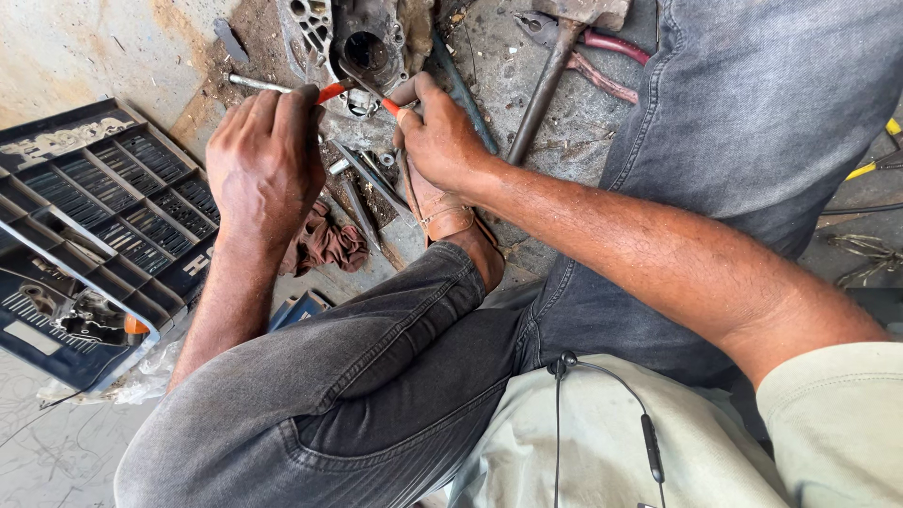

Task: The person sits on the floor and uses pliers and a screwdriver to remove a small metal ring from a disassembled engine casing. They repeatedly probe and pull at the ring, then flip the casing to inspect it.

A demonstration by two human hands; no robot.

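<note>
My left hand (263, 160) and my right hand (437, 136) both grip the red handles of a small pair of pliers (331, 91), each hand on one handle. The tool's tip sits at a dirty metal engine casing (362, 42) on the ground, just beyond my fingers. A metal rod (256, 85) sticks out to the left, past my left hand. I sit with my knees bent, in grey jeans, my foot in a brown sandal (442, 214) under my right wrist.
An open dark tool case (103, 216) with several slotted rows lies at the left. A hammer (550, 71) and red-handled pliers (607, 52) rest at the top. Loose screwdrivers (367, 193) and a brown rag (324, 243) lie between my hands. Yellow-handled tools (875, 160) show at the right edge.
</note>
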